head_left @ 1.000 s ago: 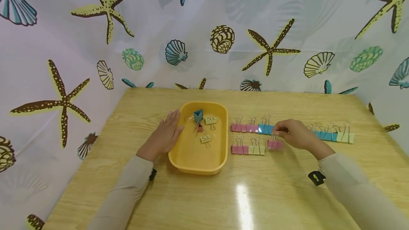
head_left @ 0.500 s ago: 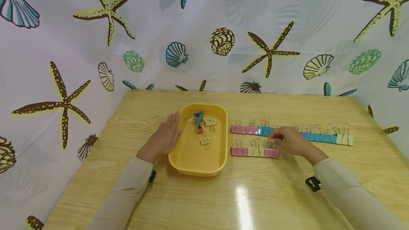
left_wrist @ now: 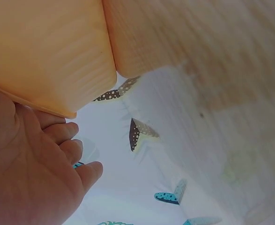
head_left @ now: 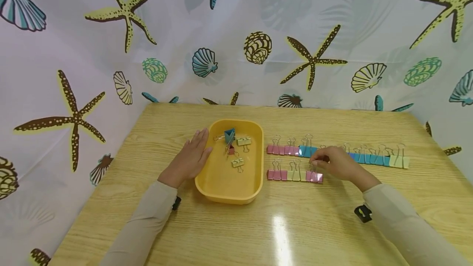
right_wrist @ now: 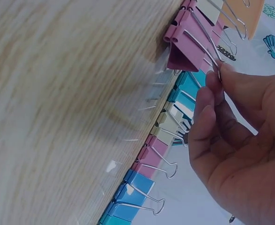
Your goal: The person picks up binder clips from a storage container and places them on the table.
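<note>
My right hand (head_left: 334, 162) pinches the wire handle of a pink binder clip (head_left: 314, 177) between thumb and fingertips; the right wrist view shows the same pink clip (right_wrist: 193, 40) gripped. It stands at the right end of the front row, beside a yellow binder clip (head_left: 294, 175) and another pink clip (head_left: 277, 175). With fingers straight, my left hand (head_left: 187, 158) rests against the left rim of a yellow-orange tray (head_left: 229, 197). Inside lie a blue binder clip (head_left: 229, 135), a small red clip (head_left: 231, 150) and two yellow clips (head_left: 237, 162).
Behind the front row runs a longer row of binder clips, with pink (head_left: 282, 150), blue (head_left: 377, 159) and yellow (head_left: 399, 162) ones; my right hand covers its middle in the head view. A patterned curtain (head_left: 221, 81) hangs along the wooden table's (head_left: 221, 233) back edge.
The right hand has brought the pink clip left and slightly down, from apart to against the yellow clip in the front row. The left hand stays at the tray.
</note>
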Demonstrator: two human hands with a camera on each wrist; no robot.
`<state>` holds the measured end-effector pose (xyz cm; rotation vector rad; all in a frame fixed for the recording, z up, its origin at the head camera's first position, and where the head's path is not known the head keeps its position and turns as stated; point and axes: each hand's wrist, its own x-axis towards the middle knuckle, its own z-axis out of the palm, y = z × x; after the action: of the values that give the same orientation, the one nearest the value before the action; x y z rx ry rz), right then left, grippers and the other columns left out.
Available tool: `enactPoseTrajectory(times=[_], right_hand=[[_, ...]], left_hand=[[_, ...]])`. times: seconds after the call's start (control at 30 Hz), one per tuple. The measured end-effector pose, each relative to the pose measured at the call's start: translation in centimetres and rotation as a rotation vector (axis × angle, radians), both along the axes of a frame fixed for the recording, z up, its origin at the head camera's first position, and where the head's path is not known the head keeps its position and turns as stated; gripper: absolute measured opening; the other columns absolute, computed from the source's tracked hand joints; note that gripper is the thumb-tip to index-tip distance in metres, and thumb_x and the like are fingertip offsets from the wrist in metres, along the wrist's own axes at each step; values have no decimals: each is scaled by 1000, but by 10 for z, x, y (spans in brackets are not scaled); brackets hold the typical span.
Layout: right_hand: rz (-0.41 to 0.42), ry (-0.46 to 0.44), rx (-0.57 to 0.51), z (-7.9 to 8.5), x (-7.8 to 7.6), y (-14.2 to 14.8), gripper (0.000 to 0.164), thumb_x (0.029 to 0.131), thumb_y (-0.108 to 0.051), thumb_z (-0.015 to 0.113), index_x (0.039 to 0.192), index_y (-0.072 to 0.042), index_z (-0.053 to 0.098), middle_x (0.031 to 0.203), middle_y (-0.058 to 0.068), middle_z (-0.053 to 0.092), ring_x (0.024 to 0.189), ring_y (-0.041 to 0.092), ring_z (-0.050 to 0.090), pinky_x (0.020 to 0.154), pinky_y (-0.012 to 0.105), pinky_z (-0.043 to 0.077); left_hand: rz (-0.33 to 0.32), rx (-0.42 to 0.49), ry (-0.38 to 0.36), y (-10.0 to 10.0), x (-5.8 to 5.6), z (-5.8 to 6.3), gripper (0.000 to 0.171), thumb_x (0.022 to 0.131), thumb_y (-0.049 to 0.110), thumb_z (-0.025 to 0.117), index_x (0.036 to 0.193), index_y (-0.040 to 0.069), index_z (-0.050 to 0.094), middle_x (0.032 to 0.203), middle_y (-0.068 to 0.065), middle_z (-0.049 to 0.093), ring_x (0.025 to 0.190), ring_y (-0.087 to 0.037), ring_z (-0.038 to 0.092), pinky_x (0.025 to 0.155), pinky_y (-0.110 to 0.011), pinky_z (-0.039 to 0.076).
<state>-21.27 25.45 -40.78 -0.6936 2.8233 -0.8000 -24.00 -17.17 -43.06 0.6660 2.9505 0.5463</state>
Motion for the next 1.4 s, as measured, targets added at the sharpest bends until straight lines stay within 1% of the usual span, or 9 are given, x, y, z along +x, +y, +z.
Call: enactPoseTrajectory(times=[0.27,0.4,0.5,0.67,0.8,0.93,1.1,1.23,1.4], right_hand=[[-26,-57,11,4,2,0,17,94,-6,60,103,0,72,94,8,70,75,12,57,64,26,49],[-48,-91,13,8,4,-1,24,96,-10,58,110,4,69,102,15,70,84,18,64,70,33,54],[-75,-58,27,14,6,-3,25,96,-12,59,112,4,69,102,16,70,82,20,64,69,36,54],[-119,68,82,28,4,-14,24,92,-13,63,109,1,71,93,11,70,70,14,59,59,31,49],[-111,125,114,40,0,-28,21,92,-14,63,107,-1,72,88,6,70,67,12,57,59,29,47],[-61,193,124,56,-6,-52,18,92,-13,63,104,-3,73,84,3,69,68,12,58,61,31,49],[47,256,84,75,-20,-87,17,92,-14,64,104,-5,73,90,3,71,75,14,61,66,32,51],[152,292,68,81,-33,-115,16,93,-15,64,104,-8,74,94,2,71,79,14,62,71,32,53],[281,372,116,86,-46,-150,13,92,-15,66,101,-10,75,97,1,72,84,15,65,77,32,54]], left_hand=[[2,4,-1,0,-1,-1,62,106,37,23,154,4,2,161,-13,5,147,-31,2,116,-55,11],[3,8,-1,0,-1,0,61,107,36,24,154,4,2,161,-12,5,147,-31,3,116,-55,11],[2,5,0,0,-1,0,61,107,36,24,154,3,2,161,-13,5,147,-31,3,116,-55,11],[0,3,-1,0,-1,1,61,107,35,24,154,2,3,161,-13,5,147,-31,3,116,-55,11],[-2,17,-9,0,0,1,61,107,35,24,154,2,3,161,-13,5,147,-31,3,116,-55,10],[0,16,-11,0,-1,0,61,107,36,23,154,2,3,161,-13,5,147,-31,2,116,-55,11],[-3,14,-5,0,-2,0,62,106,37,22,154,3,2,161,-13,4,147,-31,2,116,-55,10],[-4,28,-8,1,0,0,61,107,36,23,154,2,2,160,-14,4,147,-32,2,116,-56,10],[-1,35,-15,2,1,2,61,107,35,23,154,1,3,160,-14,5,147,-32,3,116,-55,9]])
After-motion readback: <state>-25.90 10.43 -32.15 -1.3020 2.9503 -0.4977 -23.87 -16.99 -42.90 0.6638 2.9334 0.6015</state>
